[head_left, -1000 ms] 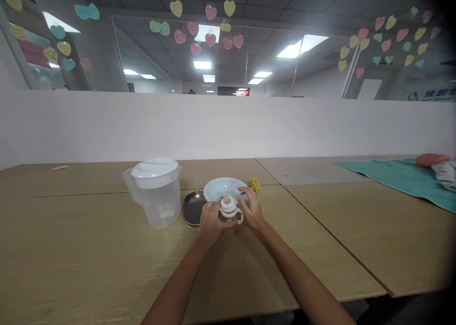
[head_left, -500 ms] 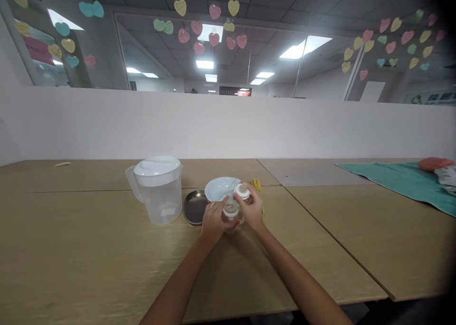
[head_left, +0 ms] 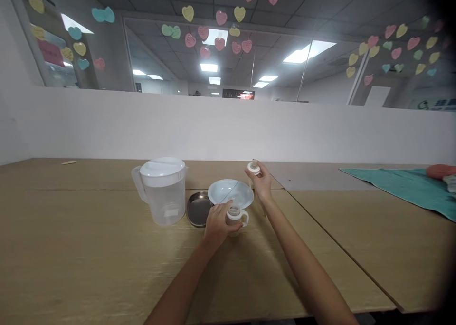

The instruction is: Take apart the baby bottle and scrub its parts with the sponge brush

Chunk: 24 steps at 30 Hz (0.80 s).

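My left hand (head_left: 217,225) is closed around a clear baby bottle (head_left: 234,212) with a white collar and side handle, upright on the table with its mouth uncovered. My right hand (head_left: 262,182) is raised behind and to the right, pinching the bottle's white ring cap with a clear teat (head_left: 254,167). Between and behind the hands lies a pale blue-white bowl (head_left: 217,188). Left of it is a round dark metal pan (head_left: 198,211), partly behind my left hand. A clear plastic pitcher with white lid (head_left: 166,192) stands further left.
The wooden table (head_left: 107,258) has seams running across it. At the right lies a teal cloth (head_left: 399,185) with a red-orange item (head_left: 440,171) on it. A thin pale piece (head_left: 69,162) rests at the far left. A white wall (head_left: 199,128) closes the back.
My right hand has lifted the teat cap off the bottle and carried it up, away and to the right. My left hand keeps hold of the bottle. The view has shifted slightly.
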{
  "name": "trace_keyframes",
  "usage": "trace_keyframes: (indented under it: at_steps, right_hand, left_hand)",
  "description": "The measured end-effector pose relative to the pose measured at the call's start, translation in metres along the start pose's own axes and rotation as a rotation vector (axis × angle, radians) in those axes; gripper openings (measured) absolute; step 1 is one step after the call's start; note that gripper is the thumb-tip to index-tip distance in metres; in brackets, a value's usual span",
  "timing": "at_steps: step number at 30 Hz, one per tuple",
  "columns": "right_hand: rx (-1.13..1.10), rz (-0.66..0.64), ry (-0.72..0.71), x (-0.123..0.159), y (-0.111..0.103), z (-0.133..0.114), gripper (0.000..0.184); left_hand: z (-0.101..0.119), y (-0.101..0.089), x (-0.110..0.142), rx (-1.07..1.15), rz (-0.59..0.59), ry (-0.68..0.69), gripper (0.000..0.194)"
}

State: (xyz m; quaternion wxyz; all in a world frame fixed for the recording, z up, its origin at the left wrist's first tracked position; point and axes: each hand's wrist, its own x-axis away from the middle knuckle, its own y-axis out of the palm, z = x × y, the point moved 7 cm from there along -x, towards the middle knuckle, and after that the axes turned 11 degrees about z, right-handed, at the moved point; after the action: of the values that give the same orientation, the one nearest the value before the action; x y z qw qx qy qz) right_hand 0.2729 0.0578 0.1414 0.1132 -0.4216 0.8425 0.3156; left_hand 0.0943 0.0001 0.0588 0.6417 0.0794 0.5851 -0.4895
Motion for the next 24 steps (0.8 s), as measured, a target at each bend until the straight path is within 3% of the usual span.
trace_keyframes:
  at_steps: [4, 9, 13, 17, 19, 24]
  right_hand:
    - [0.011, 0.025, 0.150, -0.003, -0.007, 0.048, 0.062]
    - [0.087, 0.007, 0.098, -0.002, -0.021, 0.080, 0.061]
    - [0.298, -0.003, -0.152, 0.008, -0.032, 0.070, 0.049]
    - [0.585, -0.099, -0.468, 0.031, -0.027, 0.051, 0.031]
    - [0.648, -0.138, -0.502, 0.039, -0.024, 0.049, 0.026]
    - [0.693, -0.181, -0.424, 0.048, -0.021, 0.055, 0.020]
  left_hand:
    - [0.002, -0.001, 0.000, 0.027, -0.010, -0.023, 0.063]
    - [0.004, 0.000, 0.000, 0.040, -0.023, -0.028, 0.061]
    - [0.005, 0.001, 0.000, 0.024, -0.027, -0.007, 0.061]
    - [0.007, -0.001, -0.001, 0.019, -0.008, 0.012, 0.060]
    - [0.007, -0.002, -0.002, 0.015, -0.003, 0.015, 0.059]
    - [0.007, -0.004, -0.002, -0.002, 0.009, 0.033, 0.059]
